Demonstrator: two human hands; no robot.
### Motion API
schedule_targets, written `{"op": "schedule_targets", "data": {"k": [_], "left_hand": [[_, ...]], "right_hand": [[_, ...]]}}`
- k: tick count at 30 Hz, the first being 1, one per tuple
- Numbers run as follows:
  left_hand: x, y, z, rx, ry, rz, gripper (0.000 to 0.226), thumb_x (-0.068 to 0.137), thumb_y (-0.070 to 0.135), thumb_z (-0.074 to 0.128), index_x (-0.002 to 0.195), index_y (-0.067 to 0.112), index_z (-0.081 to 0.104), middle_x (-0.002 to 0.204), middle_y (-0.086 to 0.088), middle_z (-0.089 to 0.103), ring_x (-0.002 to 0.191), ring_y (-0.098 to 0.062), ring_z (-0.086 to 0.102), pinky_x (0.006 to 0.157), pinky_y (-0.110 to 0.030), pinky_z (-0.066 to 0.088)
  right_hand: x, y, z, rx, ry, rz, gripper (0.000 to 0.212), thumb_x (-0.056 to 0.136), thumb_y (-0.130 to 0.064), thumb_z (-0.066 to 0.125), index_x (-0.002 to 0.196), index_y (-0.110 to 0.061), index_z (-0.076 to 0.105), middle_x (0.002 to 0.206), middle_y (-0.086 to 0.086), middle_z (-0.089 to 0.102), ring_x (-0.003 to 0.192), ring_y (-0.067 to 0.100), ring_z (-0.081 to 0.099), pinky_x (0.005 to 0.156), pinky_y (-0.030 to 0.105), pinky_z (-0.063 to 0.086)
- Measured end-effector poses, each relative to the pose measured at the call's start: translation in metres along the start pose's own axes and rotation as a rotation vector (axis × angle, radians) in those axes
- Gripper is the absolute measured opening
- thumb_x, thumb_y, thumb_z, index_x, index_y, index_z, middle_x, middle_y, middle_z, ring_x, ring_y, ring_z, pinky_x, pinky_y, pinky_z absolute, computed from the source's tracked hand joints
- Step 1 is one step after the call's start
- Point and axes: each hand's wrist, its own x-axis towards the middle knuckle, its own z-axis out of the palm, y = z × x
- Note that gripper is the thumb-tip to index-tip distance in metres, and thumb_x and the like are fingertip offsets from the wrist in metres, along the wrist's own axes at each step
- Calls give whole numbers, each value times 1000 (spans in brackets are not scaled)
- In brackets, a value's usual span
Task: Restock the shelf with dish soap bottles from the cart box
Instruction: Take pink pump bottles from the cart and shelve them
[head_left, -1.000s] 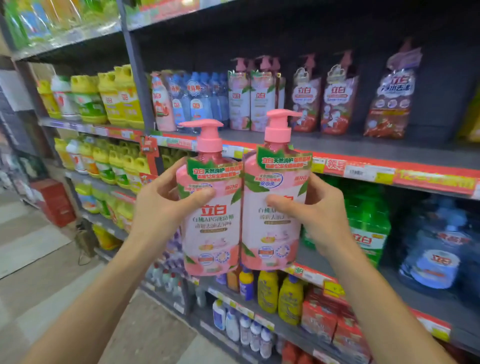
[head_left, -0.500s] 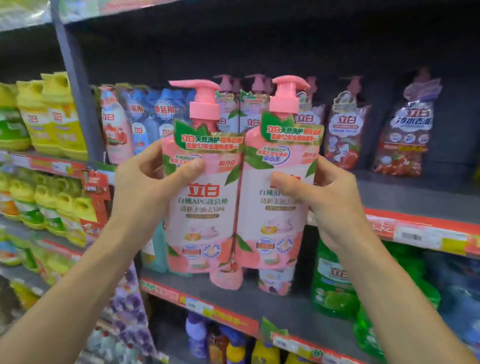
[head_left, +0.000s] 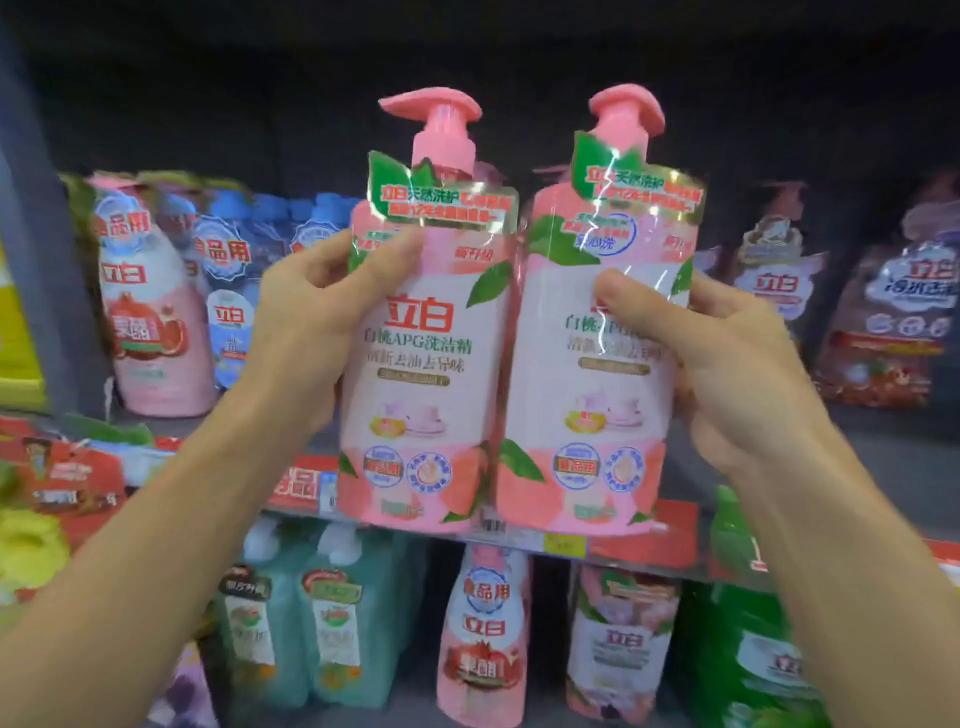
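Note:
Two pink pump bottles of dish soap, wrapped together in clear film, stand upright in front of the shelf opening. My left hand (head_left: 306, 317) grips the left bottle (head_left: 423, 358) by its side, thumb across the label. My right hand (head_left: 727, 364) grips the right bottle (head_left: 592, 364) the same way, thumb on the front. Their bases hang level with the red price strip (head_left: 644, 535) of the grey shelf (head_left: 893, 457). The cart box is out of view.
On the same shelf stand pink and blue bottles (head_left: 156, 322) at the left and dark refill pouches (head_left: 893, 322) at the right. Below are teal pump bottles (head_left: 311, 618), a pink bottle (head_left: 485, 639) and green jugs (head_left: 753, 649). A grey upright (head_left: 31, 249) borders the left.
Both hands have carried the twin pack upward and closer to the shelf. The view has closed in on the shelf, and the bottles fill more of the frame.

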Motion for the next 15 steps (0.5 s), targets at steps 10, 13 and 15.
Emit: {"op": "schedule_targets", "data": {"k": [10,13,15], "left_hand": [[52,-34,1,-135,-138,97,21,80,29,78,95,15,73,93,-7,76,86,-23,73,74,-36,59],[57,-45,2,-154,-133,92,20,84,27,72,98,13,72,96,-7,76,89,-24,73,76,-36,59],[57,-50,2,-137,-134,107,23,86,28,68,102,12,70,98,-6,76,91,-23,74,75,-34,59]], "right_hand": [[37,11,6,-119,121,-101,48,61,-24,81,107,-11,74,100,4,78,93,22,76,78,37,61],[40,19,5,-152,145,-115,50,60,-23,82,108,-12,73,101,3,78,92,22,76,76,38,62],[41,23,5,-166,141,-111,50,59,-23,81,107,-13,72,101,2,78,92,22,76,75,39,62]]}}
